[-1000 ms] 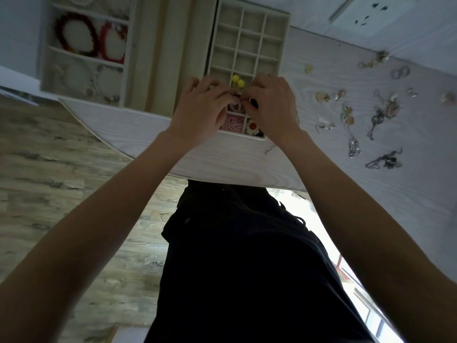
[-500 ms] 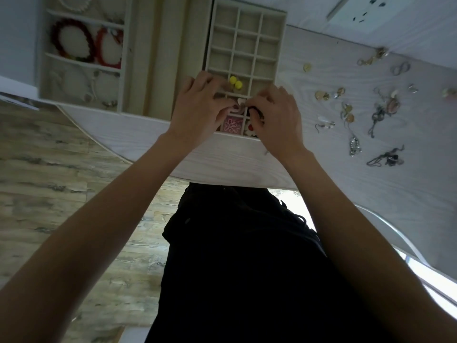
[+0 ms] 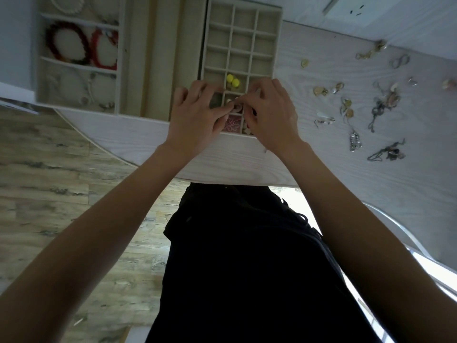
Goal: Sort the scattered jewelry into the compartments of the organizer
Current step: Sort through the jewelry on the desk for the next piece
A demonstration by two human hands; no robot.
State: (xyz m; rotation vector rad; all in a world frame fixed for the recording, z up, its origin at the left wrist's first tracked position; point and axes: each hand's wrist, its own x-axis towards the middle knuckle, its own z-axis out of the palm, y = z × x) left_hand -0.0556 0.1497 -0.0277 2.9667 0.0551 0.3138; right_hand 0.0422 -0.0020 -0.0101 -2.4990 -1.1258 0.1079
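The step in hand appeared to be the placing of one small jewelry piece [image 3: 236, 106] into a cell of the grid organizer [image 3: 277, 40], which stood at the near edge of the table [image 3: 247, 159]. Both hands met over the organizer's near rows. The left hand [image 3: 195, 115] had its fingers curled, the fingertips pinching at the small piece; the right hand [image 3: 272, 115] was likewise curled, its fingertips pinching the same piece from the other side. What kind of piece it was could not be told. Two yellow beads [image 3: 233, 80] lay in the cell just beyond the hands, and a pink flower piece [image 3: 232, 125] in the cell nearer the edge. The scattered jewelry [image 3: 351, 115] remained on the table to the right of the organizer, well apart from it. The next move probably called for releasing the piece into its cell, then reaching right for another.
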